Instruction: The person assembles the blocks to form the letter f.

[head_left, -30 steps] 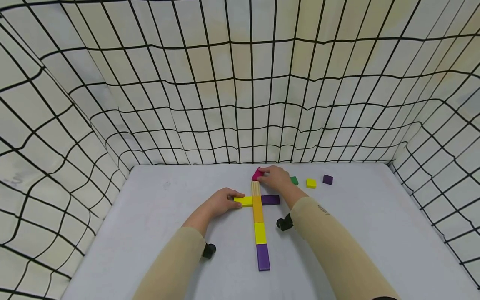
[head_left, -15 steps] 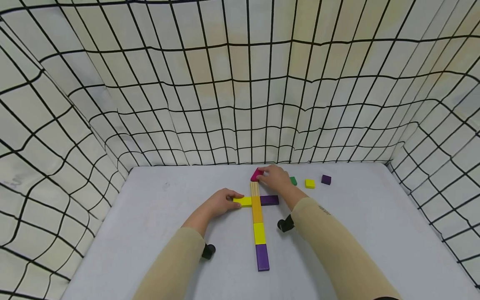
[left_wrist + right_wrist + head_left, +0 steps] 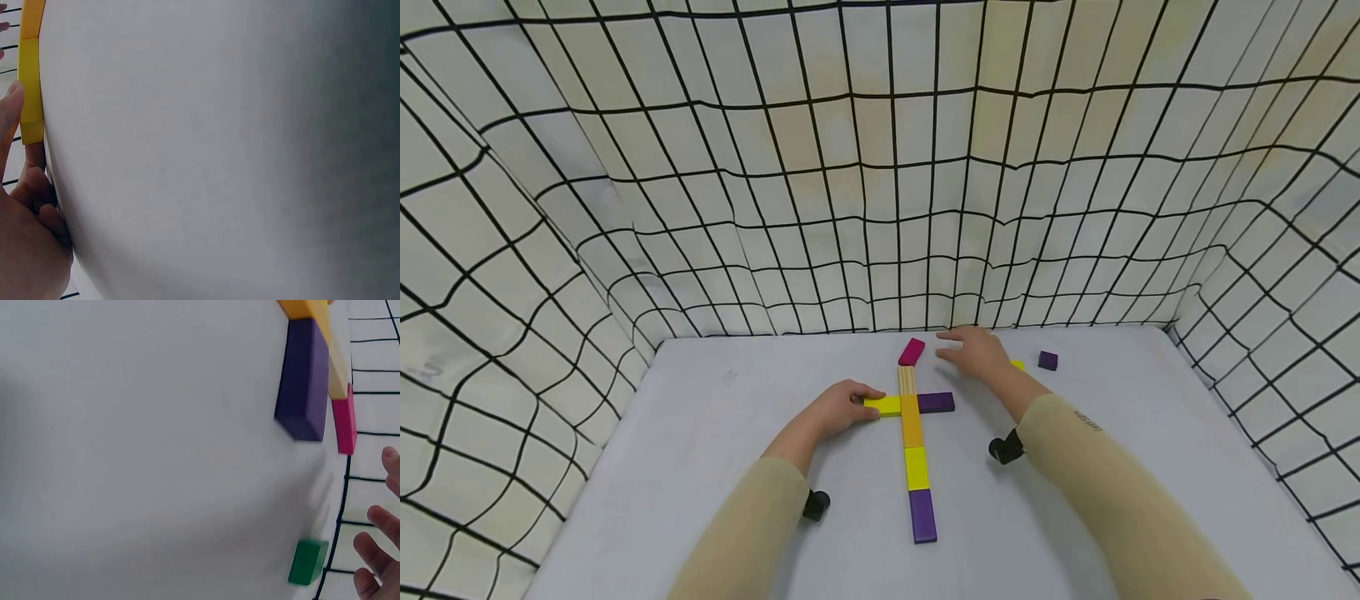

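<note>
My left hand (image 3: 838,408) pinches the outer end of a yellow block (image 3: 887,407), whose other end meets an orange block (image 3: 912,425). Opposite it, a purple block (image 3: 936,402) forms the right arm of a cross shape. Below the orange one run a yellow block (image 3: 917,468) and a purple block (image 3: 922,517); above it lies a pale wooden piece (image 3: 907,381). A magenta block (image 3: 912,352) rests slanted at the top end. My right hand (image 3: 973,354) is just right of it, fingers spread and holding nothing. A green block (image 3: 308,561) shows near those fingers in the right wrist view.
A small yellow block (image 3: 1017,364), partly covered by my right hand, and a small dark purple block (image 3: 1048,361) lie at the back right of the white table (image 3: 685,467). Black netting (image 3: 865,250) over pale sheeting encloses the back and sides.
My right hand has let go of the magenta block and moved right, over where the green block was seen. My left hand stays on the yellow block.
</note>
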`<act>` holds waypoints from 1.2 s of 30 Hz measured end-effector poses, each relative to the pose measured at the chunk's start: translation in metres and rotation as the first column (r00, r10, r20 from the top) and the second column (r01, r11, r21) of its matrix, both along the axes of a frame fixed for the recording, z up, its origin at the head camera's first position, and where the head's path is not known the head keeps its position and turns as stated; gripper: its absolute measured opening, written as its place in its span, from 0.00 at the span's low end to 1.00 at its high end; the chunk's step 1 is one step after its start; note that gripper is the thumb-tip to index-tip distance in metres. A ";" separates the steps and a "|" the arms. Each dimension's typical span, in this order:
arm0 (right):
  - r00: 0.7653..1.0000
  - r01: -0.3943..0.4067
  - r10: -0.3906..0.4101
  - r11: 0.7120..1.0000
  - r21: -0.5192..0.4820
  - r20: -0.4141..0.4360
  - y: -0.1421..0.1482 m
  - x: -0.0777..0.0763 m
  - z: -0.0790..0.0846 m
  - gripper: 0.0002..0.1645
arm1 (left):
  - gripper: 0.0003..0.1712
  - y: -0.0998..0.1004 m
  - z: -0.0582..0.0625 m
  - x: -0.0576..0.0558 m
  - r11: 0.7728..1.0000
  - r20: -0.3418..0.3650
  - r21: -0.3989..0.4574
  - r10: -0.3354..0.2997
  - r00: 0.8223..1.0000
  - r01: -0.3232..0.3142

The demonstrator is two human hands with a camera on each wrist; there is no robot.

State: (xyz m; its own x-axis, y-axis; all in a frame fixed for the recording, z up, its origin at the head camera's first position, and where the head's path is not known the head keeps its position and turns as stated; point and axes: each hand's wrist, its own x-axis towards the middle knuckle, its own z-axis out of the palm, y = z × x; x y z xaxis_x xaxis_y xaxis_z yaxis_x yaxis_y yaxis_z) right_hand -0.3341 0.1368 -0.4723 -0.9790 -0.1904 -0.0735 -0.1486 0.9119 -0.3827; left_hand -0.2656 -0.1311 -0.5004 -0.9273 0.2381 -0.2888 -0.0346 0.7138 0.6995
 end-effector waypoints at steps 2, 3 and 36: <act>1.000 -0.013 0.013 1.000 0.002 -0.005 0.011 0.001 0.000 0.29 | 0.17 0.000 0.000 0.000 1.000 0.002 0.000 0.002 1.000 -0.002; 1.000 -0.016 0.016 1.000 -0.001 -0.005 0.016 0.002 0.000 0.29 | 0.17 0.000 0.000 0.000 1.000 0.003 -0.001 0.003 1.000 -0.003; 0.988 -0.129 0.122 0.989 0.066 0.096 0.072 0.000 -0.008 0.23 | 0.17 -0.001 0.003 0.001 1.000 0.008 0.003 -0.010 1.000 0.010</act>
